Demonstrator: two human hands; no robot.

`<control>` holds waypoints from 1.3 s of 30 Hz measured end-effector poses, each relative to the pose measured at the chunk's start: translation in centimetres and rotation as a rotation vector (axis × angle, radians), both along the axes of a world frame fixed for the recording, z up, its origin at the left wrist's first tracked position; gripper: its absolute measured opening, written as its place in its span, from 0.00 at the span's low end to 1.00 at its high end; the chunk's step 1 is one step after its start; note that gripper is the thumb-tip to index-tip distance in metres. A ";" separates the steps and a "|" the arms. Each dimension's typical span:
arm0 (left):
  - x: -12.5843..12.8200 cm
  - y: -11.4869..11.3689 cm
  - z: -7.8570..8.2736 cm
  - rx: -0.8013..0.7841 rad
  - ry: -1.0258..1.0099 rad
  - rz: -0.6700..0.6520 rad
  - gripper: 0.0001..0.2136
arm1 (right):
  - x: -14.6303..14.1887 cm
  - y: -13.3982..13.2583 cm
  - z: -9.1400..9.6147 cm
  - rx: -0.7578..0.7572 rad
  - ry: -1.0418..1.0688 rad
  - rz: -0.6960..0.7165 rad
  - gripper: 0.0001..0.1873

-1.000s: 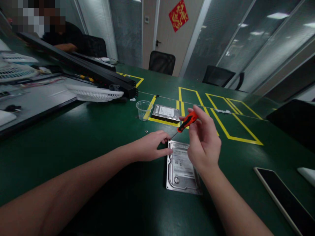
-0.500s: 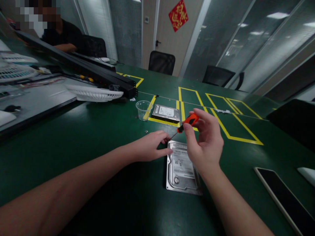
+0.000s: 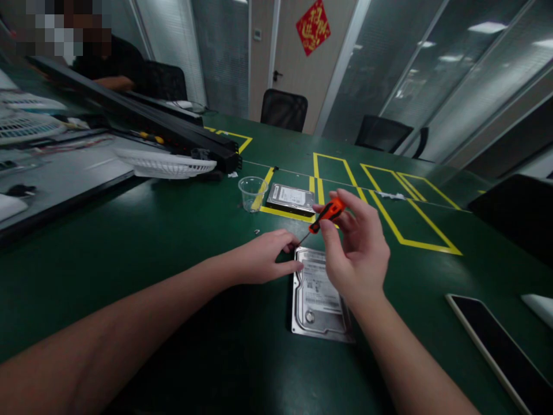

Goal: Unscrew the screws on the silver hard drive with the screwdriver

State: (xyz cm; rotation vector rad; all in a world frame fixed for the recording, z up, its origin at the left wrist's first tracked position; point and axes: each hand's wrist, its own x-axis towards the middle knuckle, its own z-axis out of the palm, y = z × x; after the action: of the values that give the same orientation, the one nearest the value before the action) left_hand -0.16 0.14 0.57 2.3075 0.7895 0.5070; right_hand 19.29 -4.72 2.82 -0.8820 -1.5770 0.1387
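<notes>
A silver hard drive (image 3: 318,294) lies label up on the green table in front of me. My left hand (image 3: 273,256) grips its far left corner, the thumb resting on the top and the other fingers curled at the edge. In my right hand (image 3: 358,248) is an orange and black screwdriver (image 3: 327,215), held at a slant by the handle. Its thin shaft points down to that same corner, close to my left fingertips. Whether the tip sits in a screw is too small to tell.
Beyond the hands stand a clear plastic cup (image 3: 253,195) and a second hard drive (image 3: 291,198) inside yellow tape. Small metal bits (image 3: 257,231) lie nearer. A phone (image 3: 496,346) is at the right. White fan grilles (image 3: 168,165) and a long black frame fill the left; a person sits behind.
My right hand has shifted slightly left and turned the screwdriver's handle, with its fingers rearranged. My left hand and the hard drive have stayed in place.
</notes>
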 end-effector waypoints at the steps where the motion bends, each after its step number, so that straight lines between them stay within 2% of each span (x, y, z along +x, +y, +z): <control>1: 0.0 0.0 0.0 0.003 -0.001 -0.001 0.19 | 0.0 0.0 0.0 -0.009 -0.004 0.015 0.29; 8: -0.1 0.0 0.0 -0.008 0.002 0.006 0.19 | 0.5 -0.1 0.2 0.039 -0.102 -0.121 0.30; 13: -0.1 0.1 0.0 -0.007 -0.009 -0.004 0.17 | 0.4 -0.3 0.4 -0.044 -0.099 -0.028 0.29; 17: -0.1 0.0 0.1 0.004 -0.013 -0.008 0.17 | 0.3 -0.4 0.4 -0.043 -0.092 0.006 0.28; 24: -0.1 -0.1 0.2 -0.008 -0.002 0.004 0.18 | 0.5 -0.2 0.3 -0.004 -0.099 -0.083 0.27; 31: -0.1 0.0 0.2 0.003 -0.010 -0.010 0.17 | 0.3 -0.2 0.2 -0.051 -0.058 0.004 0.26; 37: -0.2 0.0 0.1 -0.004 -0.003 -0.005 0.19 | 0.3 -0.1 0.3 0.009 -0.088 -0.076 0.26; 39: -0.1 0.0 0.1 0.000 -0.001 -0.006 0.18 | 0.3 -0.2 0.4 -0.009 -0.095 -0.059 0.26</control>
State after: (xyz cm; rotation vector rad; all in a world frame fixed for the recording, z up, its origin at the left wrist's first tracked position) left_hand -0.31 0.19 0.68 2.3086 0.7822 0.5062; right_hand 19.64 -4.93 3.19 -0.9527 -1.6379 0.0630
